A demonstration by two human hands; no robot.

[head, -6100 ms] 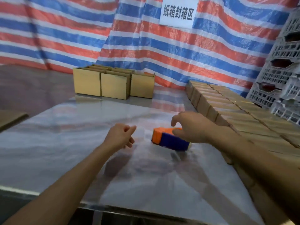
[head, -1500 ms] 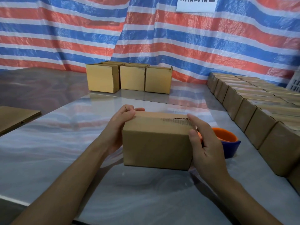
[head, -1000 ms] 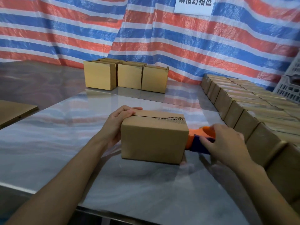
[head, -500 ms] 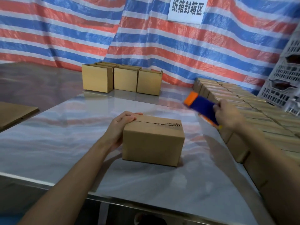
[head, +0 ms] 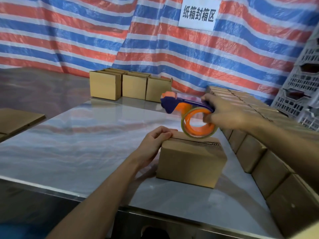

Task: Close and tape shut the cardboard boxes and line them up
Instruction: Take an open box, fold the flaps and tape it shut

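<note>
One cardboard box (head: 190, 163), flaps folded down, stands on the steel table (head: 82, 145) near its front edge. A dark seam runs along its top.

One left hand (head: 155, 140): I see its fingers curled over the box's top left edge, clamped on it.

One right hand (head: 224, 112): wrapped round a blue-and-orange tape dispenser (head: 174, 102), held in the air above the box with the nose pointing left. The two hands are apart, each on its own item.

One tape roll (head: 198, 125), clear on an orange core, mounted in the dispenser. Its lower rim sits right at the box's top seam; I cannot tell whether it touches the cardboard.

Three open-topped boxes (head: 133, 87), side by side and touching, at the table's far edge.

Many closed boxes (head: 259, 156), packed in rows along the right of the table from the far end to the near corner. The nearest row is just beside the box under my hands, not touching it.

One flattened cardboard sheet (head: 17, 119), far left, off the steel top.

One striped tarp (head: 69, 31), red, white and blue, as backdrop, carrying one white sign (head: 198, 14) with Chinese characters.

Several pale plastic crates (head: 303, 83), stacked at the right edge.
</note>
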